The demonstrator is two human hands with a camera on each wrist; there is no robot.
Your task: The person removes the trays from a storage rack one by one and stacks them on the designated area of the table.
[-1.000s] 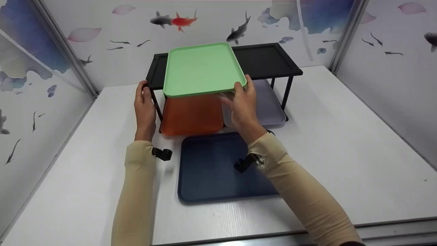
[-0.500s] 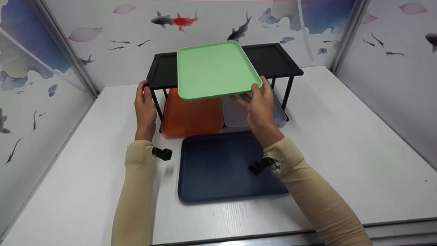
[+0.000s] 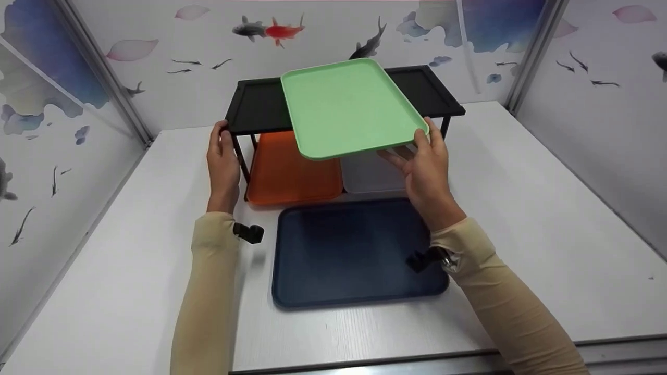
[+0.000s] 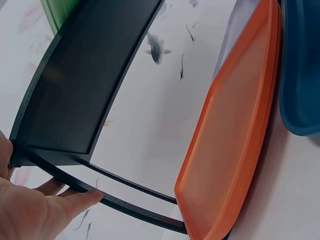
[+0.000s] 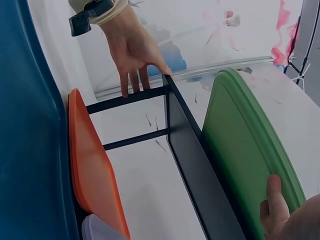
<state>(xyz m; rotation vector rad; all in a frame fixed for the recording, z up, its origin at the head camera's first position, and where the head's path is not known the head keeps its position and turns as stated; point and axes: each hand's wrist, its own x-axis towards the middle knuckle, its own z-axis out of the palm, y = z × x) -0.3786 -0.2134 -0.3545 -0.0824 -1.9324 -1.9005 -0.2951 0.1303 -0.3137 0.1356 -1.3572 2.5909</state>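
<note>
My right hand (image 3: 430, 174) holds a light green tray (image 3: 354, 112) by its near right corner, thumb on the rim and fingers underneath. The tray hovers tilted over a black rack (image 3: 260, 107). My left hand (image 3: 224, 169) rests against the rack's near left corner. In the left wrist view, its mostly straight fingers (image 4: 80, 202) touch the black leg. Under the rack lie an orange tray (image 3: 294, 172) on the left and a pale purple tray (image 3: 370, 174) on the right, partly hidden by the green tray and my right hand.
A dark blue tray (image 3: 354, 255) lies on the white table (image 3: 547, 234) in front of the rack, below my right forearm. White panels (image 3: 182, 99) with painted fish stand at the back and both sides. A metal rail (image 3: 375, 364) runs along the table's front edge.
My right hand has moved to the right and slightly nearer, taking the green tray with it; the tray has turned a little. The left hand stays at the rack's corner.
</note>
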